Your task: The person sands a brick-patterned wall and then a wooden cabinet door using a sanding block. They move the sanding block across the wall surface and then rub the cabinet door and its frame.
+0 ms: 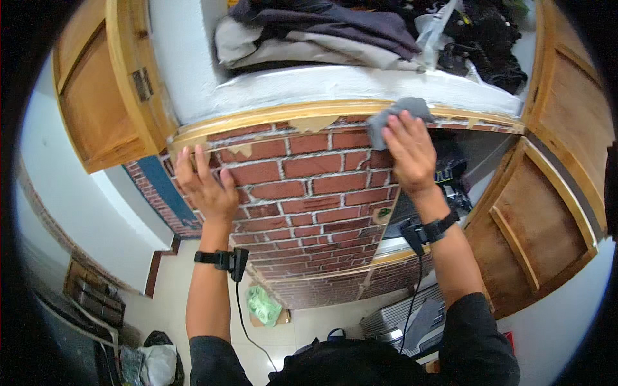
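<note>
My left hand (211,195) rests flat with its fingers spread on the upper left of a brick-patterned cabinet front (312,168). Its fingertips are just below the light wooden rail (257,126) along the top of that front. Farther right, my right hand (412,157) presses a grey cloth (380,130) against the rail and the top of the brick pattern. The cloth is bunched under and around the fingers, and part of it stands up past them. Along the rail, the brick covering has torn, uneven edges with tan patches showing.
Above the rail, a white shelf (309,85) holds folded dark and grey clothes (322,42). Wooden doors stand ajar at left (90,96) and right (524,238). Below lie a green plastic bag (262,306) and grey ridged panels (412,318). Cables hang from both wrist straps.
</note>
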A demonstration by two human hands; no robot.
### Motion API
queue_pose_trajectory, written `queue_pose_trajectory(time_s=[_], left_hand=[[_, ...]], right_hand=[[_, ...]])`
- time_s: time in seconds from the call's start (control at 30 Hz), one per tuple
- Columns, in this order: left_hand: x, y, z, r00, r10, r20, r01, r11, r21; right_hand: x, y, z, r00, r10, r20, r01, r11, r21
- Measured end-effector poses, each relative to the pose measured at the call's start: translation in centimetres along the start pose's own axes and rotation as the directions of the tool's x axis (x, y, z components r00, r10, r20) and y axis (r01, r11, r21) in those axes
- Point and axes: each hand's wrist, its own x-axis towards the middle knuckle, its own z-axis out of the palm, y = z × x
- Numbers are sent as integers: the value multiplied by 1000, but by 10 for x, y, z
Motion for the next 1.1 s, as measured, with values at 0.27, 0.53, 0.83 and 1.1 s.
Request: queue_pose_trajectory(time_s=[0.27, 0.53, 0.83, 1.1], left_hand=[[3, 2, -1, 1000, 24, 14, -24, 1000, -12], [-9, -9, 4, 992, 43, -121, -62, 986, -152], [-26, -21, 14, 969, -91, -228, 42, 976, -213], [-21, -16, 11, 971, 16, -238, -67, 976, -206]], right_hand=[[-34, 56, -27, 958, 233, -166, -263, 946, -191], [35, -115, 64, 994, 108, 33, -113, 936, 335], [135, -215, 129, 990, -119, -72, 139, 811, 569], [153, -204, 129, 960, -275, -52, 269, 852, 449]])
